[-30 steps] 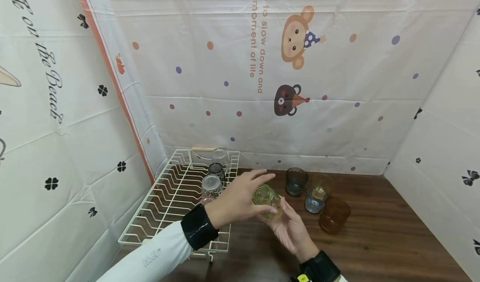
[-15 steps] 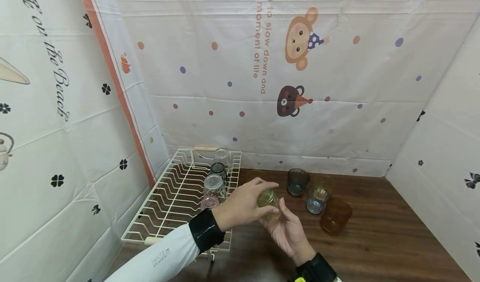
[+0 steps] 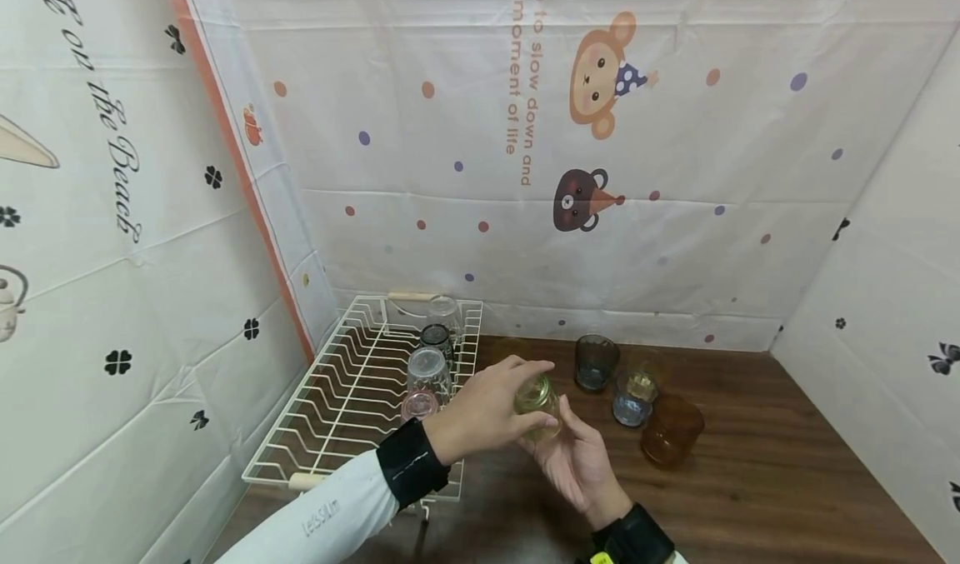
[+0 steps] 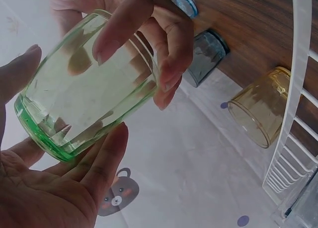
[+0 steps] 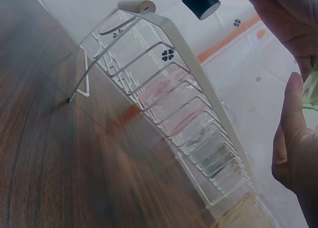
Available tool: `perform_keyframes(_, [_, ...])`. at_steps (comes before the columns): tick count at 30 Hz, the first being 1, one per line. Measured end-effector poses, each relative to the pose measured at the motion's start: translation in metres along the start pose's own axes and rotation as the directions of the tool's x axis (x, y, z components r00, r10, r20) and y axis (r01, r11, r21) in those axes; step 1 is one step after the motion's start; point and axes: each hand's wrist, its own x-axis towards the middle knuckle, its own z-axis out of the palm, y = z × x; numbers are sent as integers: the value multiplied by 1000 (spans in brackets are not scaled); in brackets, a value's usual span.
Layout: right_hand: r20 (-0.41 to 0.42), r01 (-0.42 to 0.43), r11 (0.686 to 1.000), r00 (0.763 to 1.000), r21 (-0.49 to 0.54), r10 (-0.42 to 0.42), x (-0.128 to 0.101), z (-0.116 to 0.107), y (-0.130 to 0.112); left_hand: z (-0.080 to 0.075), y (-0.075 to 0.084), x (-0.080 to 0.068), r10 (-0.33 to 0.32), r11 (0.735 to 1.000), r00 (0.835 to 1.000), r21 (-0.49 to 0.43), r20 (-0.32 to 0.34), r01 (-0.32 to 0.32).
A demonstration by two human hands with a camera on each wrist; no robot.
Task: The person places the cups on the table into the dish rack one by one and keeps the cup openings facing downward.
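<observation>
Holding the green glass (image 4: 92, 101) tilted above the table (image 3: 772, 464), the two hands meet just right of the rack (image 5: 199, 79). The left hand (image 3: 476, 406) has its fingers spread round the base end, thumb on one side and the other fingers along the opposite wall. The right hand (image 3: 577, 468) grips the mouth end, pinching the rim between thumb and fingers; whether the thumb lies inside or outside the wall, I cannot tell.

The base points up and towards the left hand in the head view.

Beyond the right hand stand a smoky glass (image 3: 596, 364), a blue glass (image 3: 632, 406) and an amber glass (image 3: 671, 432), the last two close together. A yellow glass (image 4: 261, 109) stands beside the rack. Along the rack's right side run a clear glass (image 3: 444, 312), a dark glass (image 3: 436, 339), another clear glass (image 3: 427, 370) and a pink glass (image 3: 417, 406), nearest the person.
</observation>
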Motion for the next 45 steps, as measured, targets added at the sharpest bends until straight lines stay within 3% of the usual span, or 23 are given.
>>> perform_keyframes(5, [18, 1, 1000, 1000, 14, -2, -1, -1, -1, -1, 2, 0, -7, 1000, 1000, 16, -14, 7])
perform_keyframes(16, [64, 26, 997, 998, -72, -21, -2, -5, 0, -3, 2, -6, 14, 999, 999, 30, -41, -13])
perform_keyframes(21, [49, 46, 986, 998, -159, -38, -2, -3, 0, -5, 1, -8, -5, 1000, 999, -7, -41, 5])
perform_keyframes(24, [29, 68, 964, 998, -256, -62, -1, -2, -1, -7, -1, -10, -20, 1000, 998, -19, -54, 19])
perform_keyframes(31, [-121, 17, 868, 989, -497, -88, -5, 0, -6, -9, -6, -14, -27, 1000, 996, -11, -80, 26])
perform_keyframes(36, [-130, 14, 785, 984, -619, -119, -7, -4, -10, -13, -12, -19, -43, 999, 994, -14, -103, 42])
perform_keyframes(39, [-129, 34, 723, 977, -690, -169, -9, -7, -14, -18, -16, -24, -60, 998, 991, -25, -116, 58])
perform_keyframes(45, [-90, 118, 551, 938, -826, -335, -16, -13, -29, -26, -26, -35, -114, 993, 982, -22, -151, 112])
